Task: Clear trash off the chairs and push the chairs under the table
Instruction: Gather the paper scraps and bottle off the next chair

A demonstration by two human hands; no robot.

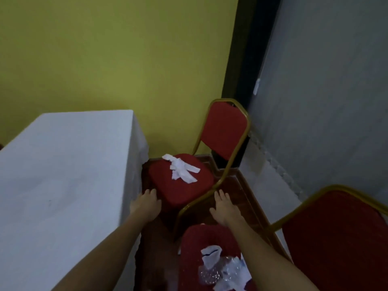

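A red chair with a gold frame (222,131) stands beside the end of the white-clothed table (63,175). Torn white paper strips (181,169) lie on its seat. A nearer red chair (336,238) at the bottom right holds crumpled white paper and clear plastic (222,269) on its seat. My left hand (146,203) reaches forward with fingers apart, just short of the far seat's front left corner. To the right of that seat's front edge, my right hand (222,206) is spread flat and empty above the floor.
A yellow wall rises behind the table and far chair. A dark door frame (241,59) and a grey wall (325,91) close the right side. Brown floor (241,196) runs in a narrow strip between the table and the chairs.
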